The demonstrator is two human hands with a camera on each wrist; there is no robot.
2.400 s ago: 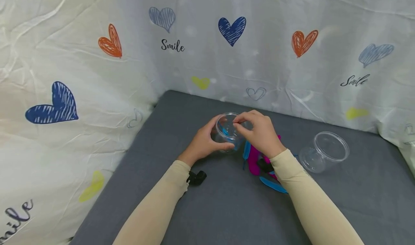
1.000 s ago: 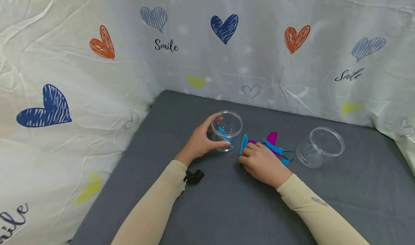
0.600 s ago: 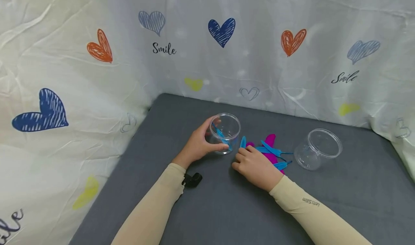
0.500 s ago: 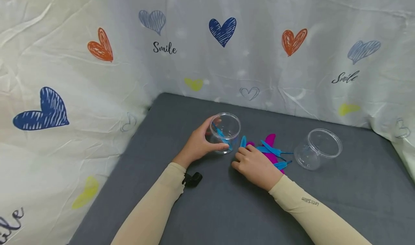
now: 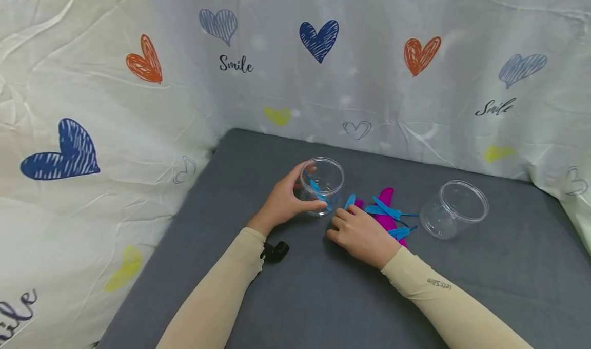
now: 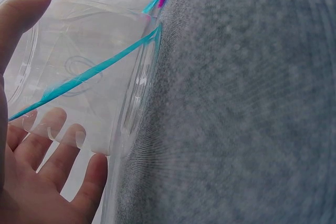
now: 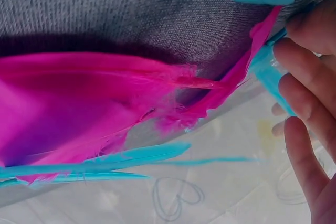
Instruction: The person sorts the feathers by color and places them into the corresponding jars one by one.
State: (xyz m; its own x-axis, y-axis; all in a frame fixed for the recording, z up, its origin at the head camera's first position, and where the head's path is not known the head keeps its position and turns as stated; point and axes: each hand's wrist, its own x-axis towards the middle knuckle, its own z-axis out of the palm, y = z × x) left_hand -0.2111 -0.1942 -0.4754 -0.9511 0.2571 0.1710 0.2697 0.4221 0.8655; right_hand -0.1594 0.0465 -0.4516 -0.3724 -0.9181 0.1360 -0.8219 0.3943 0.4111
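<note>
My left hand (image 5: 283,202) is wrapped round a clear plastic jar (image 5: 342,181) that stands upright on the cloth. Inside it, a blue feather (image 6: 86,76) leans diagonally against the wall. To the right of the jar, my right hand (image 5: 365,236) is low over the cloth. Its thumb and index finger pinch the quill end of a blue feather (image 7: 270,77), whose vane (image 5: 350,201) sticks out past the fingers. Magenta feathers (image 7: 79,93) and more blue feathers (image 5: 387,209) lie in a loose pile just beyond and right of this hand, which partly hides them.
A second clear jar (image 5: 486,206) stands to the right of the feather pile, with no feathers visible in it. Grey cloth (image 5: 314,297) covers the table. A white curtain (image 5: 369,82) printed with hearts hangs behind and at the left.
My right hand has come down from the jar's mouth to the feathers and shifted slightly left. The blue feather at its fingers has turned from upright to tilted. My left hand keeps its hold.
</note>
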